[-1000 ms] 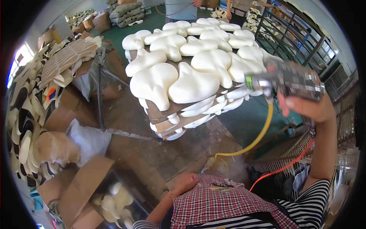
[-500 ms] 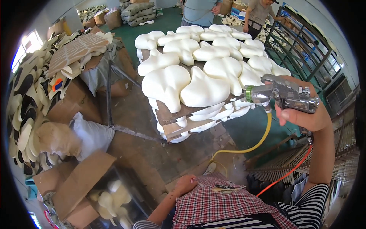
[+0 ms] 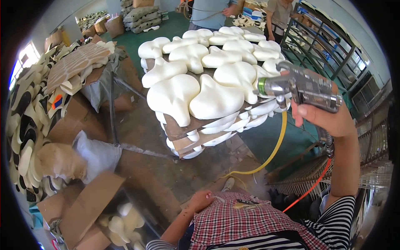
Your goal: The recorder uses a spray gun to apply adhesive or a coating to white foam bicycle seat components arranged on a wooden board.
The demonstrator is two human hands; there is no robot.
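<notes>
My right hand (image 3: 323,114) is wrapped round a metal spray gun (image 3: 306,85) with a green ring at its nozzle. A yellow hose (image 3: 273,156) and an orange hose (image 3: 310,189) run from the gun. The nozzle points left, over the right part of a stack of white, saddle-shaped foam pieces (image 3: 216,96). These lie in rows on a brown board (image 3: 177,127), with more layers beneath. Whether the nozzle touches a foam piece, I cannot tell. My left hand (image 3: 201,200) rests closed at the checked apron (image 3: 229,216); whatever may be inside its fingers is hidden.
An open cardboard box (image 3: 89,208) with foam pieces stands at lower left. Behind it are a white bag (image 3: 98,156) and a heap of pads (image 3: 27,137). A metal rack (image 3: 321,41) stands at right. Two people (image 3: 210,12) are beyond the stack.
The whole view has shifted, so the stack sits farther left. Against the foam pieces, the gun's nozzle has risen slightly. My left hand stays at the apron.
</notes>
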